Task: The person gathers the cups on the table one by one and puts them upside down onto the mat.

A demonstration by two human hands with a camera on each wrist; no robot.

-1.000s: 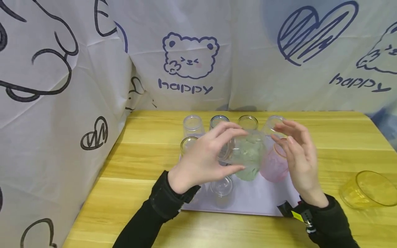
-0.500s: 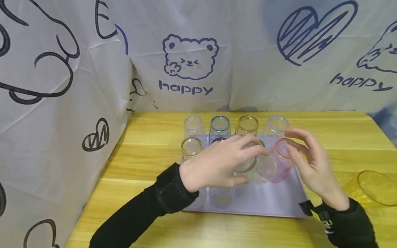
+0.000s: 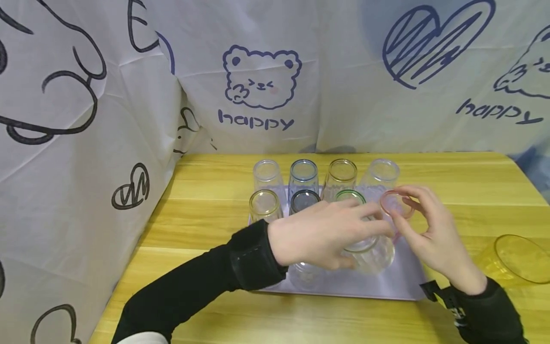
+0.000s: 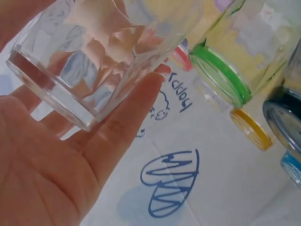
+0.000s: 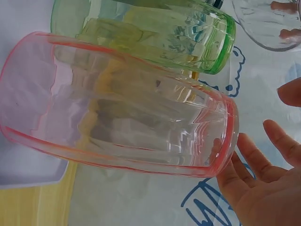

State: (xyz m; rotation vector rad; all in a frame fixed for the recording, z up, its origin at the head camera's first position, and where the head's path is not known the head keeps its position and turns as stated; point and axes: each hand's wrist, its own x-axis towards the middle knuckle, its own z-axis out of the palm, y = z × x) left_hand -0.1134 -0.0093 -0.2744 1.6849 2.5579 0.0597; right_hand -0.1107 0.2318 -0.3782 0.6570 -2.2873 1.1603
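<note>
My left hand [image 3: 331,231] grips a clear drinking glass [image 3: 375,255] over the front part of a lilac tray [image 3: 343,286]. In the left wrist view the thick base of this glass [image 4: 51,87] lies toward the palm, and its mouth points away. My right hand [image 3: 438,239] is at the pink glass [image 3: 396,204], which stands upside down on the tray. Its fingers [image 5: 254,157] are at the pink base in the right wrist view, with the thumb held apart. Directly left of the pink glass stands an upturned green glass [image 5: 155,35], partly behind my left hand in the head view.
More upturned glasses fill the tray's back: clear [image 3: 266,174], blue [image 3: 303,173], amber [image 3: 342,172], another clear one [image 3: 384,173], yellowish [image 3: 264,204] and dark [image 3: 304,198]. A clear glass [image 3: 307,276] stands near the front edge. Right of the tray, a yellow glass [image 3: 515,260] sits on the wooden table.
My left hand has carried the clear glass rightward and toward the tray's front, turning its mouth down. My right hand has moved slightly right and nearer, over to the pink glass's base.
</note>
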